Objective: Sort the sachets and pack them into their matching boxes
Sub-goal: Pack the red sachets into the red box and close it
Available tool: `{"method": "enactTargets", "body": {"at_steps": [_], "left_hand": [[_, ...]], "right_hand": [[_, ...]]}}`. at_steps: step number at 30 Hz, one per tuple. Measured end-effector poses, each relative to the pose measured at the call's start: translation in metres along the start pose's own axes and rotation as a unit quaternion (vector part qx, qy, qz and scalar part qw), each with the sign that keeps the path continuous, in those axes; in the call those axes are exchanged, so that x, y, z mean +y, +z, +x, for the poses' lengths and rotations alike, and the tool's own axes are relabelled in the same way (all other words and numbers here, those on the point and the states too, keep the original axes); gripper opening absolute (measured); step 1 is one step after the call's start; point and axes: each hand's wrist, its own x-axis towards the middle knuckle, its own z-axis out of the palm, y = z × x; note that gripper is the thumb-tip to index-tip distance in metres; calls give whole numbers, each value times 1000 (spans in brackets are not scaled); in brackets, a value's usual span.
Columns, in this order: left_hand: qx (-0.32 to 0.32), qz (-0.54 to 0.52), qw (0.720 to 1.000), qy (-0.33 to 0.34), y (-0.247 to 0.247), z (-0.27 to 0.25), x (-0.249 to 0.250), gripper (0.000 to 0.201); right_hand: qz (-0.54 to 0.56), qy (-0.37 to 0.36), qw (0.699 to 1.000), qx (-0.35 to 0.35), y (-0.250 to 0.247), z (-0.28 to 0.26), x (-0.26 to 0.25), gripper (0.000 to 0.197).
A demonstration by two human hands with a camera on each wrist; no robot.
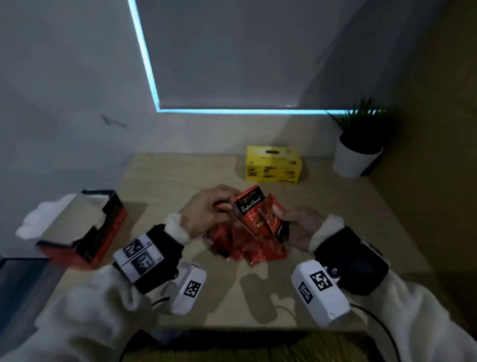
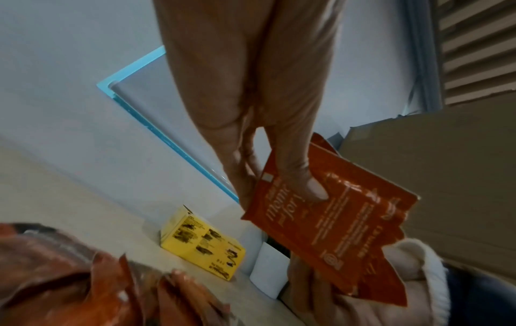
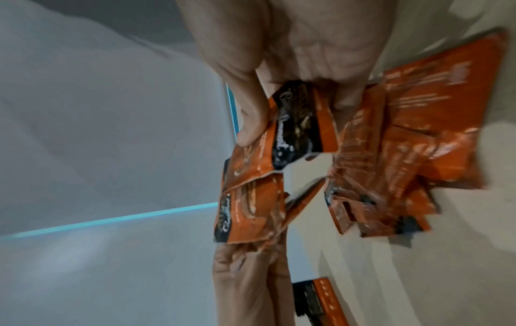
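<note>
Both hands meet at centre frame over the loose pile of red foil sachets (image 1: 248, 248) on the pale wooden table (image 1: 343, 231). The right hand (image 1: 296, 227) clamps a small upright stack of red sachets (image 1: 256, 215), thumb across the front, likely squaring them for boxing. The left hand (image 1: 206, 209) pinches that stack's upper left edge. The front sachet reads "Constant Comment". The open red-and-black cardboard box (image 1: 97, 228) waits at left of frame; the yellow cardboard box (image 1: 272, 164) stands closed beyond, its print unreadable.

Yellow box (image 1: 272, 164) print blurred — red box (image 1: 83, 228) smeared, illegible.
</note>
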Motion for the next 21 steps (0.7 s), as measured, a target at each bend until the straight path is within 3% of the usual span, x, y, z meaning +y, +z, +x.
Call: {"method": "enactTargets", "body": {"at_steps": [2,4,5,9,10,12,14,16,19,21], "left_hand": [[16,50,998,32,12,-18,-2,43],[39,54,997,44,25,-31,-6,44],[58,55,995,51,31,-36,-8,40],[108,70,991,34,46,-42,-10,31],[104,44,994,10,50,-45,-8,29],[113,-76,990,-45,57,-51,-3,30],[130,-278,945,-110,61,-60,3,29],[92,-430,885,-155,64,-68,6,27],[44,-478,863,-156,73,-67,6,57],[30,-499,852,-156,77,-56,4,74]], "right_hand": [[-20,-2,1000,9,4,-10,18,87],[-30,-1,999,34,7,-19,30,107],[-36,-6,998,44,11,-23,33,101],[-66,-35,993,90,25,-40,36,14],[-65,-51,990,117,26,-42,35,2],[-49,-77,984,150,29,-44,39,7],[-38,-85,981,171,32,-43,44,4],[-28,-90,978,188,33,-40,48,2],[-17,-101,976,190,32,-34,51,1],[-22,-109,975,192,30,-27,50,12]]}}
